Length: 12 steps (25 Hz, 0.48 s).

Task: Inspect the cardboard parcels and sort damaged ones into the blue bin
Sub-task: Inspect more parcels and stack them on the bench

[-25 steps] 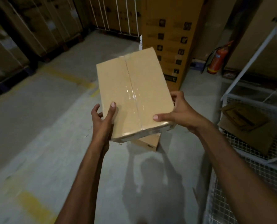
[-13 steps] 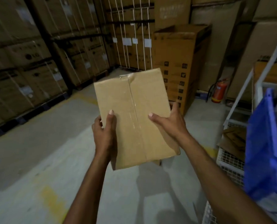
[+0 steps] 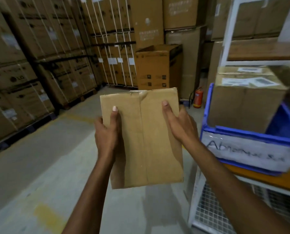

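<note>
The taped cardboard parcel (image 3: 144,137) is held upright in the air above the floor (image 3: 39,166), just left of the blue bin (image 3: 234,130) on the rack shelf (image 3: 267,179). It looks light and stiff, best gripped by its long side edges. The left hand (image 3: 107,134) and right hand (image 3: 179,125) each clamp one edge, thumbs flat on its face.

Hands: I see left hand (image 3: 108,132) and right hand (image 3: 179,123) gripping the cardboard parcel (image 3: 151,146) by its sides.
Bin: blue bin (image 3: 239,131) at the shelf (image 3: 267,182) front edge, box (image 3: 245,102) inside.
</note>
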Tool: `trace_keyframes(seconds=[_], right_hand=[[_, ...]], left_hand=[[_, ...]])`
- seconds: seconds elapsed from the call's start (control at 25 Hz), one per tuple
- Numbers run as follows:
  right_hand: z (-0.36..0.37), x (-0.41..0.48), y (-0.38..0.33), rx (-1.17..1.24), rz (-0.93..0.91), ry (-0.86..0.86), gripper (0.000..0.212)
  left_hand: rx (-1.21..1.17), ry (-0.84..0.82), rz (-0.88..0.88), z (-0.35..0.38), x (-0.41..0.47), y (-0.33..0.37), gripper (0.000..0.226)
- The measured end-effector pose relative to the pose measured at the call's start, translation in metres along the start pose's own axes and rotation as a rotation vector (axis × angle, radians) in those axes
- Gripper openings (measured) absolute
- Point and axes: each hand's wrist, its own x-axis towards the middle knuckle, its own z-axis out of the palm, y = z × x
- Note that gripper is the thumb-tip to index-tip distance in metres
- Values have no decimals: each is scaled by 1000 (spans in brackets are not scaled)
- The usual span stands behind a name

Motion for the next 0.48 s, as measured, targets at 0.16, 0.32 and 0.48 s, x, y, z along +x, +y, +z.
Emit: trace_keyframes(seconds=[0.16,0.32,0.48], right_hand=[[-58,-72,25,26,98,116,64],[-117,-122,51,65,126,201,66],[-196,-155,88,36,142,267,59]], left_hand=[[55,-91,-75,7,-76,18,64],[50,-169,-30,36,-148,25,73],[55,-227,23,86,-220,49,85]])
